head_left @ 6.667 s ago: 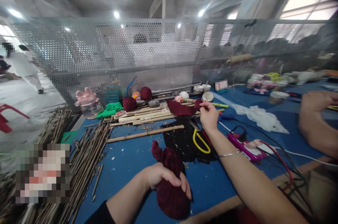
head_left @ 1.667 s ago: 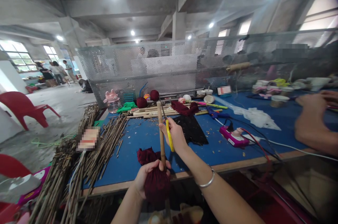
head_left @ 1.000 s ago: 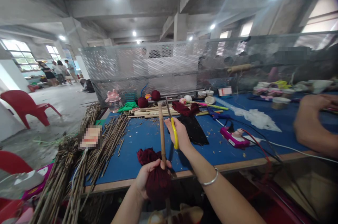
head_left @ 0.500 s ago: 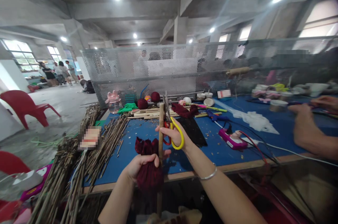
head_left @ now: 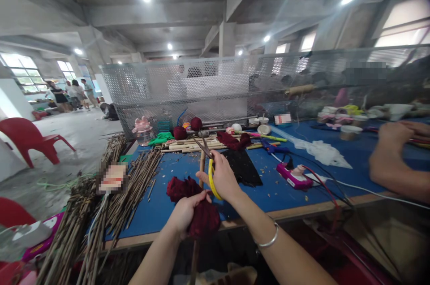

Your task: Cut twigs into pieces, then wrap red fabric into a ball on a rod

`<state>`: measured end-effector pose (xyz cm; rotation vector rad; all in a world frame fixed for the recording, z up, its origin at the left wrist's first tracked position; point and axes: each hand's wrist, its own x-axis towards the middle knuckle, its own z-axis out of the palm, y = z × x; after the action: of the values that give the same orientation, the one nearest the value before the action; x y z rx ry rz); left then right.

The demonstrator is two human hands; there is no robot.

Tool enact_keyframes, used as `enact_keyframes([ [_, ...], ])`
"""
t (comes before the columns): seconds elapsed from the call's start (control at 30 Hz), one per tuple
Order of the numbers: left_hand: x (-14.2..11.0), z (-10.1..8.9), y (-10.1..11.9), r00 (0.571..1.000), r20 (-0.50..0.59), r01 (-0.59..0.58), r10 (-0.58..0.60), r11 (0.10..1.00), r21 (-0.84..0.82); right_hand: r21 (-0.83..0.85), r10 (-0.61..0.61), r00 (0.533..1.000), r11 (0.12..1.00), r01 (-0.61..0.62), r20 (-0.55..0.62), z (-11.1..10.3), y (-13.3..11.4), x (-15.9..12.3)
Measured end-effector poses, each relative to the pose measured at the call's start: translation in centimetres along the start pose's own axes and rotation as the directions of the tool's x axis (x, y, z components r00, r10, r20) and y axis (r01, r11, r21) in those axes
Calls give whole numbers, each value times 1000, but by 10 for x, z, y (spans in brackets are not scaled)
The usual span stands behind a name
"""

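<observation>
My left hand (head_left: 184, 213) is closed around a dark red cloth bundle (head_left: 201, 218) wrapped on a thin wooden stick (head_left: 201, 166) that stands roughly upright at the near edge of the blue table (head_left: 157, 209). My right hand (head_left: 222, 176) grips yellow-handled scissors (head_left: 208, 166). Their blades are open at the stick's upper end, pointing up and left. The stick's lower part hangs below the table edge.
Heaps of thin sticks (head_left: 110, 195) cover the table's left side. At the back lie bamboo rods (head_left: 188, 145), red yarn balls (head_left: 180, 132) and black cloth (head_left: 243, 166). A pink glue gun (head_left: 293, 175) with cords sits to the right. Another person's arm (head_left: 393, 166) works at the far right.
The stick and cloth bundle have dropped lower and tilted. My right hand has turned the scissors so the open blades meet the stick's top.
</observation>
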<state>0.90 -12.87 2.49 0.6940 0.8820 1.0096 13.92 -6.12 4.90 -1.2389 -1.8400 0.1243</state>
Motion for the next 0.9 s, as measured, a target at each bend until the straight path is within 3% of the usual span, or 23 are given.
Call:
enact_keyframes([
  [0.13,0,9,-9,998,-58,-21,26,996,87,-55,44,998,997,-47,-54,-1,-6,1],
  [0.27,0,9,-12,996,-74,-36,43,995,98,136,98,993,987,-88,-70,-2,0,3],
  [0.37,-6,1,-4,995,-97,-26,28,1000,13,235,179,978,960,-151,-104,-10,22,4],
  [0.47,-20,-11,12,993,-115,-36,20,990,-136,23,353,932,936,-352,-78,-26,60,7],
  [0.53,-30,-19,24,991,-116,-94,72,975,-202,-277,522,853,821,-499,9,-38,90,9],
  [0.63,-40,-25,39,973,-137,-217,188,944,-249,-545,601,783,715,-438,159,-50,125,10],
  [0.7,-40,-24,46,956,-157,-282,248,926,-251,-631,598,768,693,-349,231,-54,134,12],
  [0.73,-38,-22,50,948,-168,-305,269,921,-243,-667,583,779,678,-309,232,-55,133,14],
  [0.8,-33,-16,61,929,-190,-355,318,911,-211,-705,505,844,665,-248,180,-56,122,18],
  [0.9,-27,-7,87,863,-215,-490,457,861,-134,-589,282,943,798,-130,174,-50,94,25],
])
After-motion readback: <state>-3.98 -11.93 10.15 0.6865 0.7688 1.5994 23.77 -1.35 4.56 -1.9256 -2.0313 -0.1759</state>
